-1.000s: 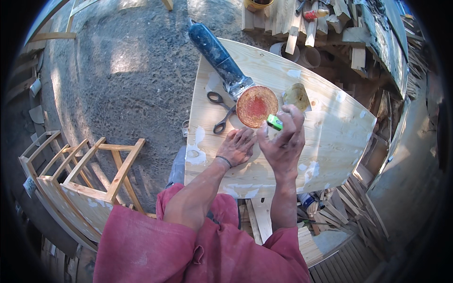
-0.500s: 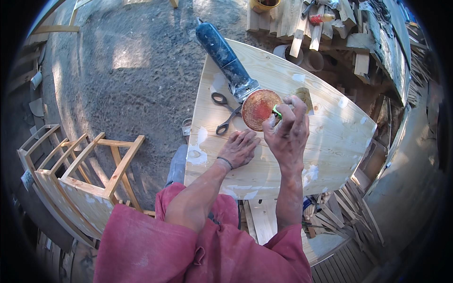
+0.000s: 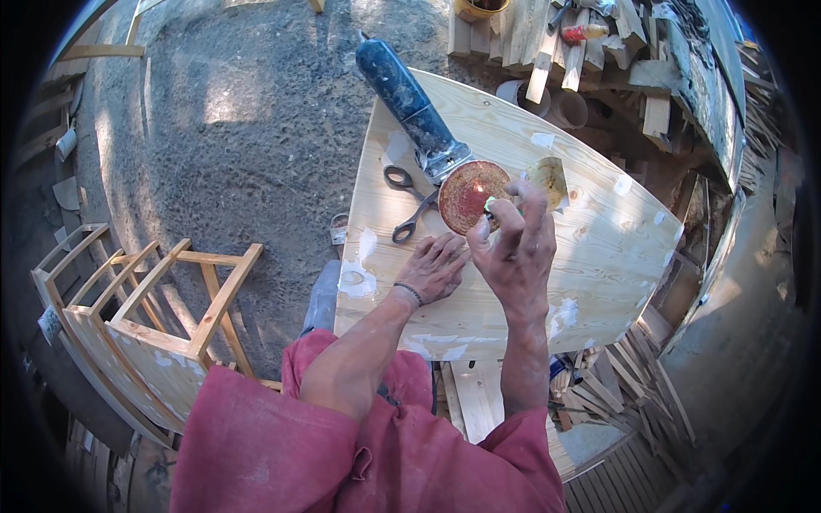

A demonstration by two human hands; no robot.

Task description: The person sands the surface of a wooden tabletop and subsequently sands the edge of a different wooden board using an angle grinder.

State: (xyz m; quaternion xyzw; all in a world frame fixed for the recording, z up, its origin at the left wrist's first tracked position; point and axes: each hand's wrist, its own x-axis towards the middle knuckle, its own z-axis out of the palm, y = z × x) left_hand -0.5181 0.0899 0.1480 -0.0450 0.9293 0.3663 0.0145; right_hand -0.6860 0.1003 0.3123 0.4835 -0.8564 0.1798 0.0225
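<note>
My right hand is closed round a small green lighter, mostly hidden by the fingers. A small bright flame shows just beyond it, over the reddish-brown round sanding disc of a blue angle grinder. The grinder lies with its disc facing up on a pale wooden panel. My left hand rests on the panel, fingers stretched out, just below the disc. Black-handled scissors lie left of the disc, their blades partly under it. A worn yellowish disc is behind my right hand.
White filler patches mark the panel. At the left stands a wooden frame. Timber offcuts are stacked at the far right, with scrap strips heaped at the near right. A small can sits by the panel's left edge.
My right hand has shifted slightly toward me and to the left, uncovering more of the yellowish disc. A flame now shows over the grinder's disc. My left hand stays in place.
</note>
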